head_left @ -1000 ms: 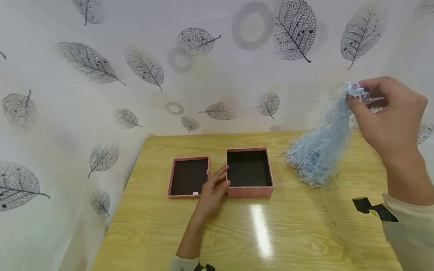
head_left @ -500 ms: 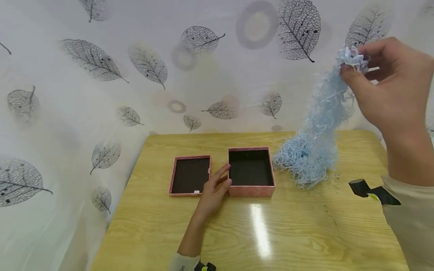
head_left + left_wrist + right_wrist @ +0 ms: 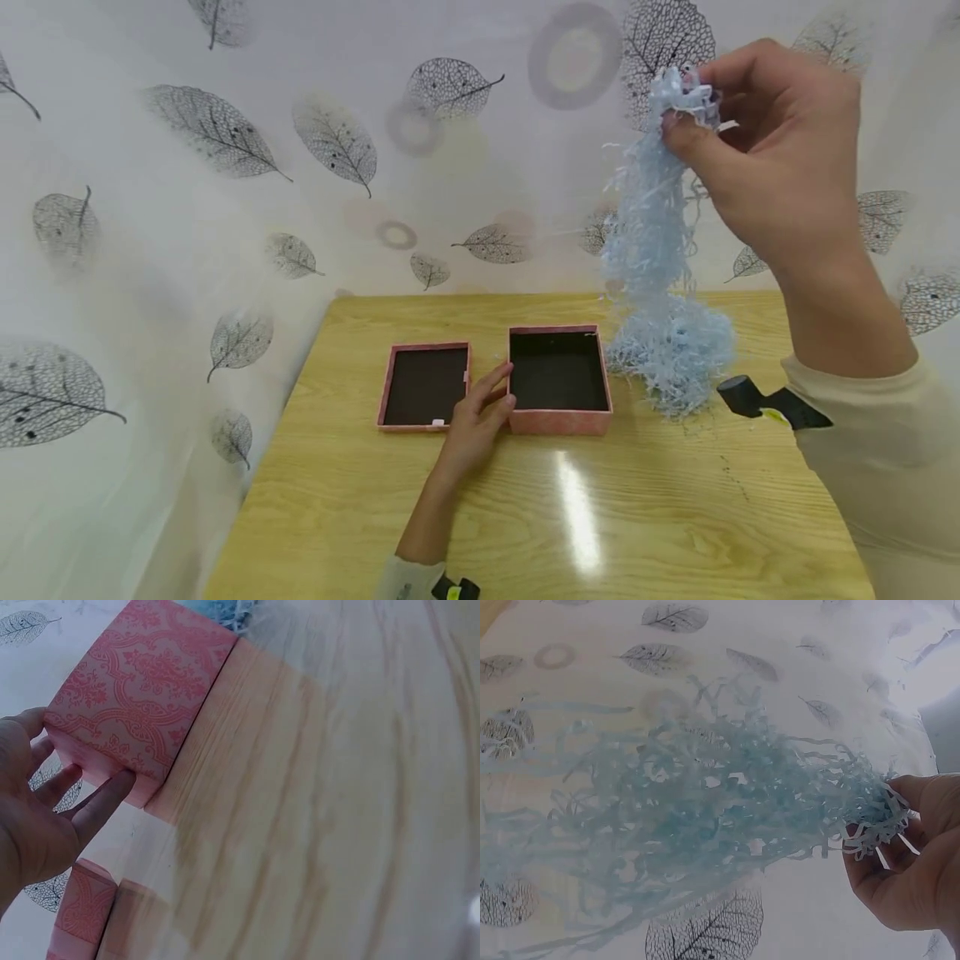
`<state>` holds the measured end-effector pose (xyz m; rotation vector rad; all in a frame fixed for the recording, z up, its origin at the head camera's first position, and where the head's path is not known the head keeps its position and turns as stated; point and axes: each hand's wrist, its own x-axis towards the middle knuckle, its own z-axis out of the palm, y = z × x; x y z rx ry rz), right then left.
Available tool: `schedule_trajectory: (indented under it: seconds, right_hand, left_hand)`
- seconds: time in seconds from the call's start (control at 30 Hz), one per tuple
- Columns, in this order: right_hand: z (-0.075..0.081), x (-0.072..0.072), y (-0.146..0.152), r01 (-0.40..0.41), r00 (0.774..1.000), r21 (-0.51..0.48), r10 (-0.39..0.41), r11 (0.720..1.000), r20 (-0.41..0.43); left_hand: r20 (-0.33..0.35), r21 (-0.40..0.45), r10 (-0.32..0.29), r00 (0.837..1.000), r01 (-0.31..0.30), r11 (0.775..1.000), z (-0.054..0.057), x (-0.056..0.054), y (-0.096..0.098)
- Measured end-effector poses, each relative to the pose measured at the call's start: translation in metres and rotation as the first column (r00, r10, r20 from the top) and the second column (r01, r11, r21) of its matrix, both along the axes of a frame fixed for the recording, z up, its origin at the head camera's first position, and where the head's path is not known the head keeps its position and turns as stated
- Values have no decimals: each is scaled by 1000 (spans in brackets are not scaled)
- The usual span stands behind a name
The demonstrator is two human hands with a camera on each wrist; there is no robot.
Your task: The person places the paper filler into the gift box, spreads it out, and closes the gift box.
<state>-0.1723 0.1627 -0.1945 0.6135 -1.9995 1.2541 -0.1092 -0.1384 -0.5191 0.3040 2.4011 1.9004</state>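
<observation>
High on the right in the head view, my right hand (image 3: 780,142) pinches a bunch of light blue shredded paper (image 3: 648,217) between thumb and fingers. The strands hang down in a long tuft toward a heap of the same paper (image 3: 682,350) on the table. In the right wrist view the held paper (image 3: 720,795) spreads out from my fingertips. My left hand (image 3: 471,429) touches the left side of a pink patterned box (image 3: 562,422) with extended fingers. That box stands upright with its dark inside facing up. Its patterned outer wall (image 3: 150,682) shows in the left wrist view.
Left of my left hand lies the pink box lid (image 3: 423,429), dark inside facing up. The wooden table (image 3: 660,517) meets a white sheet with leaf prints (image 3: 480,167) at its back edge. A few dark specks mark the table right of the box.
My right hand has risen and then swung left, drawing the blue shredded paper up out of the heap toward the box. My left hand stays at the box.
</observation>
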Motion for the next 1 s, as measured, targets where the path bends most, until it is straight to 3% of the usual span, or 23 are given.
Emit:
schedule_trajectory:
  seconds: [0.2, 0.37, 0.43, 0.6, 0.87, 1.0]
  right_hand:
    - [6, -5, -26, -96, 991, -140, 109, 985, 83]
    - [-4, -10, -42, -147, 984, -123, 158, 982, 85]
    - [-13, -12, -47, -176, 974, -121, 191, 977, 125]
    - [-47, -18, -55, -195, 937, -91, 213, 977, 279]
    - [-122, -27, -62, -211, 889, 30, 179, 977, 421]
    - [-160, -30, -63, -219, 846, 40, 169, 975, 505]
  left_hand:
    - [34, 5, -12, 999, 12, 1000, 2, 0, 2]
    - [38, -2, -7, 999, 7, 1000, 3, 1, 2]
    - [38, -7, -3, 999, 3, 1000, 3, 2, 1]
    - [32, -3, 4, 999, -4, 1000, 3, 3, -1]
    - [13, 26, 23, 1000, -23, 999, 0, 3, 0]
    - [9, 40, 11, 1000, -11, 999, -1, 2, 1]
